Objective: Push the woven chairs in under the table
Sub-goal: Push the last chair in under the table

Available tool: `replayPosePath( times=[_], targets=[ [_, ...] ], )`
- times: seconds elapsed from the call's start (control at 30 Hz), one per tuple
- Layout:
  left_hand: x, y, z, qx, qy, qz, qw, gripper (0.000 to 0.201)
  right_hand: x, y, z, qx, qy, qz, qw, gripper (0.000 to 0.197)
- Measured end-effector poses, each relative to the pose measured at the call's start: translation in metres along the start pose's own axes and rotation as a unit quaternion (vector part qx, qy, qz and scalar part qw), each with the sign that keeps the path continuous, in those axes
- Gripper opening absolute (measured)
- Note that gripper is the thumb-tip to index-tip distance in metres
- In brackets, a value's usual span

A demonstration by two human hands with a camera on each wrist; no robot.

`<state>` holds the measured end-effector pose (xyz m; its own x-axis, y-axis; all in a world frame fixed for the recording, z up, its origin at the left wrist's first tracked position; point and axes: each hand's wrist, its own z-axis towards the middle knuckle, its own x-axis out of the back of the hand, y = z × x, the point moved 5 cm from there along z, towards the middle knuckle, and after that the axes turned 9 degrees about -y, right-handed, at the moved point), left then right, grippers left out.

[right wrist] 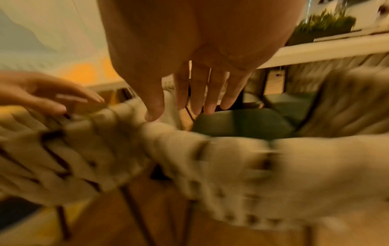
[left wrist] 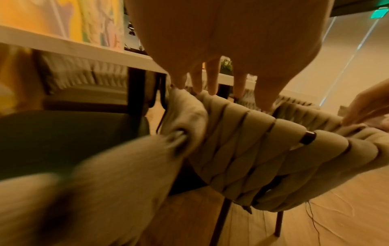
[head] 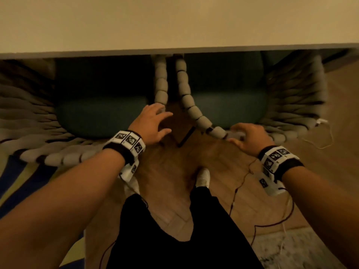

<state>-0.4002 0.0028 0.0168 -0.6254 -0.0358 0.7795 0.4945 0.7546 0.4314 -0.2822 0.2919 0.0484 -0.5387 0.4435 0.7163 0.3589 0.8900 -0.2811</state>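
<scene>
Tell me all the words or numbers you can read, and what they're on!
No words or numbers can be read.
Left wristband: black-and-white square codes, no letters.
Right wristband: the same codes.
Green sign in the left wrist view: too blurred to read.

We see dim, warm amber light throughout, with deep shadow under the table (head: 174, 26). Both wrist views smear with motion blur along their lower edges, where the chairs' (left wrist: 252, 149) weave goes soft. Straight lines bow near the frame edges.
</scene>
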Motion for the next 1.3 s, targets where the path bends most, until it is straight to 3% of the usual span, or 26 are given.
replayPosePath(
  times=[0.13,0.27,0.4,0.63,0.8,0.93,1.07,1.2,1.3],
  targets=[
    [-0.016,0.078,0.080,-0.062,-0.067,0.153,0.984,0.071,0.031,0.108,-0.010,-0.056,-0.014,-0.099,0.993,0.052],
    [-0.035,0.099,0.118,-0.046,-0.156,0.260,0.952,0.083,0.027,0.157,-0.007,-0.071,-0.004,-0.129,0.989,0.061],
    [-0.037,0.102,0.124,-0.023,-0.140,0.305,0.942,0.094,0.018,0.164,-0.005,-0.044,0.044,-0.106,0.992,0.059],
    [-0.032,0.091,0.102,0.002,-0.125,0.321,0.939,0.076,0.007,0.143,0.001,0.011,0.078,-0.106,0.991,0.039],
    [-0.018,0.070,0.100,0.026,-0.148,0.317,0.936,0.075,-0.007,0.128,0.012,0.016,0.078,-0.089,0.993,0.040],
    [-0.024,0.071,0.100,0.028,-0.136,0.322,0.936,0.076,-0.009,0.136,0.010,0.038,0.099,-0.090,0.990,0.044],
    [-0.027,0.068,0.099,0.032,-0.125,0.300,0.945,0.074,-0.003,0.146,0.009,0.053,0.060,-0.087,0.993,0.046],
    [-0.033,0.078,0.097,0.023,-0.159,0.272,0.949,0.075,0.021,0.187,0.004,0.026,0.054,-0.147,0.987,0.053],
    [-0.043,0.095,0.094,0.018,-0.183,0.296,0.937,0.072,0.036,0.203,0.007,0.023,0.061,-0.160,0.985,0.047]
  ],
)
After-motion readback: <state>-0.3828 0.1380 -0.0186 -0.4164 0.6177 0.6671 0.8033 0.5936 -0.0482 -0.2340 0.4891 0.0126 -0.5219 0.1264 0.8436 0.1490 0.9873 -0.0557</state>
